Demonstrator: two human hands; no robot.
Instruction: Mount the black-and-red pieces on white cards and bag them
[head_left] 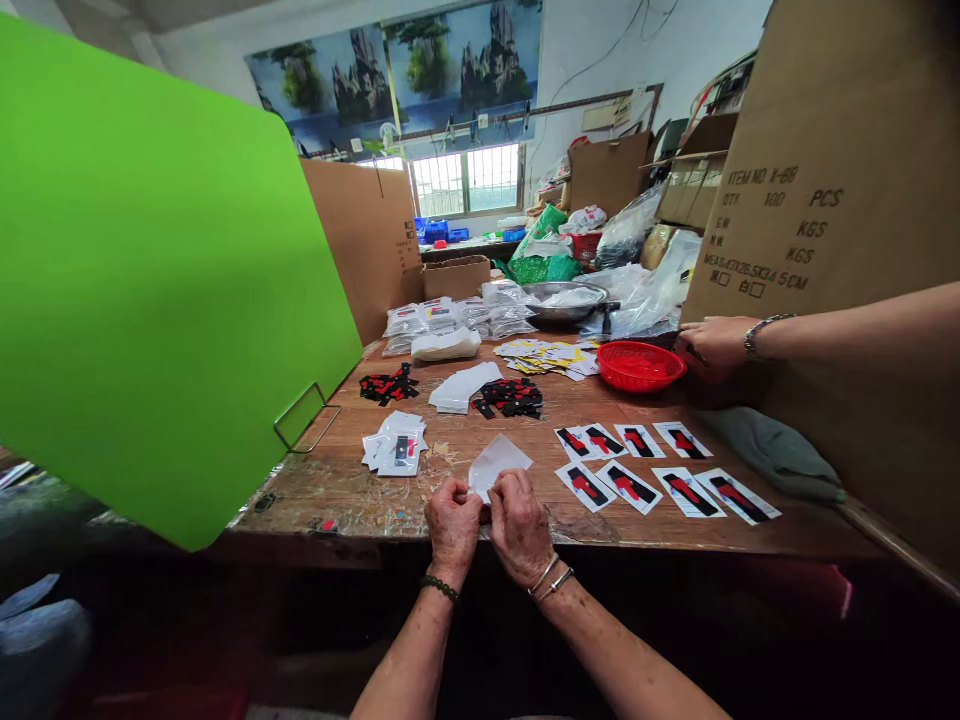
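My left hand [453,524] and my right hand [520,524] meet at the near edge of the wooden table [375,485], fingers pinched together on a small clear plastic bag [498,462] that sticks up and away from them. To the right lie two rows of white cards with black and red parts [660,470]. A stack of filled bags [395,448] sits to the left of my hands. Piles of loose black and red parts [508,396] lie farther back.
Another person's hand [716,346] with a bracelet rests by a red basket [639,365] at the right. A green panel [150,280] covers the left. Cardboard boxes [825,200], a metal bowl [564,298], bagged stacks [450,318] and a grey cloth [776,455] surround the work area.
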